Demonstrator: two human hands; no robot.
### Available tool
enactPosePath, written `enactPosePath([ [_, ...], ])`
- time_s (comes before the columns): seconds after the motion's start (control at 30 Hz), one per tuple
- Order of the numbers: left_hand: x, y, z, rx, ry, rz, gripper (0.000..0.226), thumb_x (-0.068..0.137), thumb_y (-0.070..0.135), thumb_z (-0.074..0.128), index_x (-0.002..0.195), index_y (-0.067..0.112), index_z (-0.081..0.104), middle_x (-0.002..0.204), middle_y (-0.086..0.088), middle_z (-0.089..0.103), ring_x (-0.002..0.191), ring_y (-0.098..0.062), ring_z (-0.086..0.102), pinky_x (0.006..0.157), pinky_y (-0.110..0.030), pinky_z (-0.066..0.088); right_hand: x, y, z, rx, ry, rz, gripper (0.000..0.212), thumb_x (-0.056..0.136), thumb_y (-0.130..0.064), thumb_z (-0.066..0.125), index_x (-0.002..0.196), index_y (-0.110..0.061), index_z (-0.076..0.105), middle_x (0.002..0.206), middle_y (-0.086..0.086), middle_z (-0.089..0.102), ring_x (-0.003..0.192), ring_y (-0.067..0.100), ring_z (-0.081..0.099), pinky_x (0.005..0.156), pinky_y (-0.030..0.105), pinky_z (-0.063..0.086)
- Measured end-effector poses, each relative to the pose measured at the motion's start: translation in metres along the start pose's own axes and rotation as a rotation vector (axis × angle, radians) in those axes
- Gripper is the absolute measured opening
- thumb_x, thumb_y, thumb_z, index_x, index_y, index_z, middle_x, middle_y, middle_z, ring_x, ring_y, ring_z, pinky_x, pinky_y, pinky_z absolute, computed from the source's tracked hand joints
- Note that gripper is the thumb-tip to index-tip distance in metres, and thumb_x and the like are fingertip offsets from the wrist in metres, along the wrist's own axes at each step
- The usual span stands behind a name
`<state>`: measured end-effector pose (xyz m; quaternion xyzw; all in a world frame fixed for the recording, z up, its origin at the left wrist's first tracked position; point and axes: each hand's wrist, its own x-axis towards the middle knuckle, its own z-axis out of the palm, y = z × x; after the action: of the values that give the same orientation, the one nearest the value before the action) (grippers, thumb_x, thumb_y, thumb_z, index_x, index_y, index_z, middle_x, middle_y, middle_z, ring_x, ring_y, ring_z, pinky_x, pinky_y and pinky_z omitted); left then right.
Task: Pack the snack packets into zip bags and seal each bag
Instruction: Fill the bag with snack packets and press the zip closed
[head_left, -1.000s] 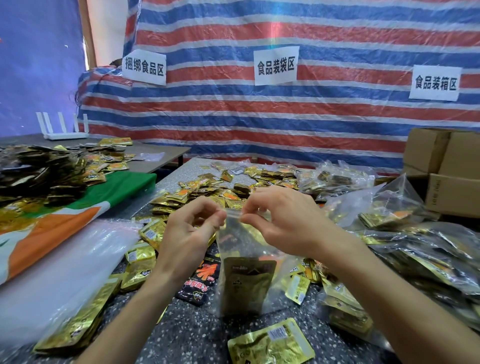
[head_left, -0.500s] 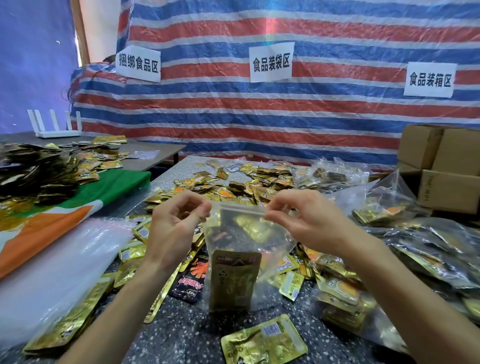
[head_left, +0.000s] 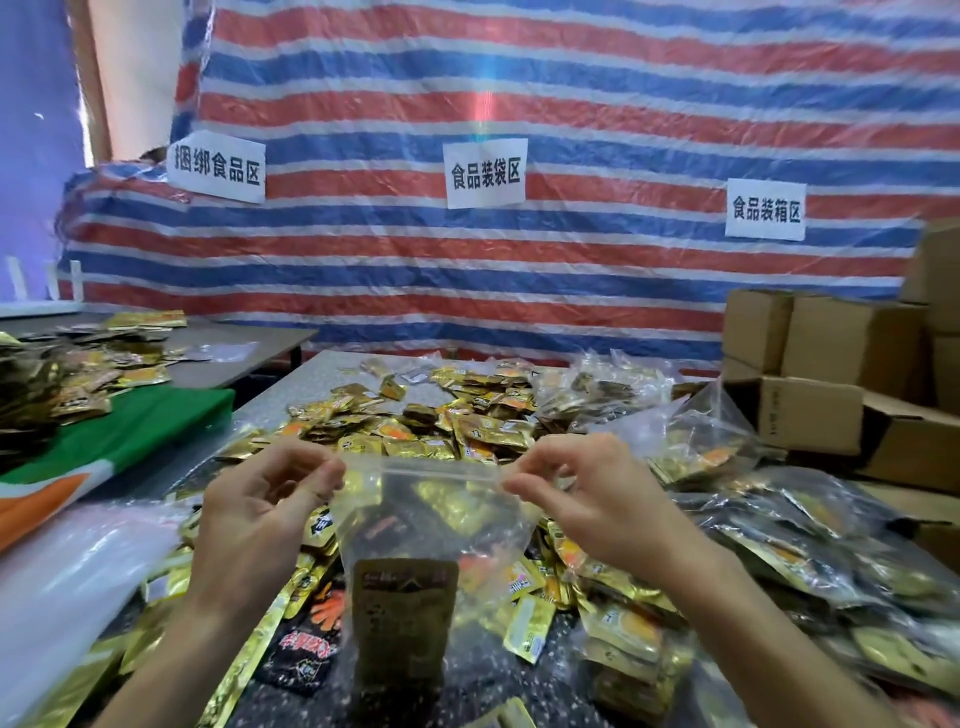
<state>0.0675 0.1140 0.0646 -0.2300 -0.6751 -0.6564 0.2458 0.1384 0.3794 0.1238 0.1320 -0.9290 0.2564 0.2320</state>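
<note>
So that its seal lies straight, my left fingers (head_left: 324, 477) and right fingers (head_left: 514, 486) pinch the zip bag (head_left: 431, 514) at its top corners.

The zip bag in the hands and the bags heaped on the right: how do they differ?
The zip bag hangs upright, pinched at its top corners by the left hand and right hand; the heaped bags lie on the table. The zip bag shows a brownish packet low inside; the heaped bags look crammed. Both are clear plastic holding snack packets.
</note>
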Motion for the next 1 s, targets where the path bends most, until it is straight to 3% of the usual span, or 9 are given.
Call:
enactPosePath([
  [0.2, -0.001, 0.001, -0.003, 0.009, 0.009, -0.011, 0.010, 0.084, 0.020, 0.068, 0.079, 0.027, 0.073, 0.080, -0.003, 0.071, 0.077, -0.018, 0.065, 0.075, -0.042, 0.053, -0.003, 0.003, 0.007, 0.036, 0.117, 0.002, 0.034, 0.082, -0.059, 0.068, 0.079, -0.026, 0.078, 0.073, -0.017, 0.072, 0.066, 0.002, 0.064, 0.060, 0.032, 0.056],
  [0.33, -0.001, 0.004, -0.005, 0.005, 0.006, -0.019, 0.008, 0.082, 0.021, 0.068, 0.078, 0.026, 0.073, 0.079, -0.003, 0.070, 0.076, -0.017, 0.065, 0.073, -0.041, 0.052, -0.004, 0.005, 0.010, 0.082, 0.185, 0.002, 0.045, 0.071, -0.071, 0.065, 0.069, -0.026, 0.074, 0.066, -0.017, 0.069, 0.059, 0.004, 0.061, 0.051, 0.019, 0.045],
  [0.53, -0.002, 0.004, -0.007, 0.022, 0.000, -0.001, 0.006, 0.080, 0.028, 0.068, 0.079, 0.028, 0.073, 0.080, -0.004, 0.070, 0.077, -0.020, 0.065, 0.071, -0.046, 0.054, -0.005, 0.009, 0.015, 0.224, 0.223, 0.006, 0.040, 0.065, -0.057, 0.082, 0.060, -0.019, 0.068, 0.052, -0.013, 0.062, 0.041, 0.004, 0.050, 0.043, 0.013, 0.034],
  [0.63, 0.003, -0.005, -0.019, -0.003, 0.064, -0.017, 0.014, 0.088, 0.018, 0.065, 0.078, 0.025, 0.071, 0.075, 0.000, 0.068, 0.071, -0.016, 0.062, 0.067, -0.034, 0.052, -0.008, 0.018, 0.007, 0.268, 0.304, 0.033, 0.047, 0.065, -0.049, 0.082, 0.056, -0.009, 0.060, 0.052, 0.001, 0.063, 0.042, 0.007, 0.057, 0.044, 0.024, 0.049],
  [0.73, 0.010, -0.021, -0.049, -0.054, 0.198, -0.063, 0.029, 0.095, 0.004, 0.058, 0.079, 0.026, 0.070, 0.068, 0.001, 0.064, 0.069, -0.023, 0.056, 0.059, -0.021, 0.049, -0.017, 0.037, -0.011, 0.382, 0.363, 0.094, 0.042, 0.067, -0.038, 0.082, 0.054, -0.007, 0.057, 0.050, -0.001, 0.060, 0.042, 0.002, 0.052, 0.048, 0.014, 0.044],
  [0.87, 0.004, -0.020, -0.038, -0.044, 0.080, -0.084, 0.015, 0.091, 0.010, 0.062, 0.081, 0.019, 0.068, 0.070, -0.006, 0.065, 0.068, -0.020, 0.060, 0.064, -0.020, 0.051, -0.027, 0.035, 0.011, 0.436, 0.150, 0.188, 0.038, 0.067, -0.044, 0.081, 0.062, -0.012, 0.062, 0.057, -0.001, 0.062, 0.048, 0.005, 0.049, 0.051, 0.016, 0.042],
  [0.93, 0.001, -0.012, -0.022, -0.085, 0.045, -0.125, 0.008, 0.085, 0.022, 0.062, 0.081, 0.019, 0.067, 0.075, -0.007, 0.068, 0.075, -0.023, 0.067, 0.074, -0.029, 0.057, -0.027, 0.021, 0.037, 0.391, -0.012, 0.232, 0.038, 0.067, -0.051, 0.084, 0.079, -0.019, 0.067, 0.073, -0.002, 0.069, 0.059, 0.002, 0.057, 0.059, 0.019, 0.049],
  [1.0, 0.000, 0.000, -0.006, -0.160, 0.025, -0.164, 0.011, 0.083, 0.027, 0.060, 0.079, 0.019, 0.067, 0.082, -0.012, 0.071, 0.083, -0.029, 0.072, 0.075, -0.039, 0.061, -0.027, 0.005, 0.066, 0.357, -0.179, 0.279, 0.057, 0.061, -0.061, 0.087, 0.103, -0.029, 0.063, 0.095, -0.010, 0.069, 0.081, -0.005, 0.063, 0.071, 0.016, 0.052],
])
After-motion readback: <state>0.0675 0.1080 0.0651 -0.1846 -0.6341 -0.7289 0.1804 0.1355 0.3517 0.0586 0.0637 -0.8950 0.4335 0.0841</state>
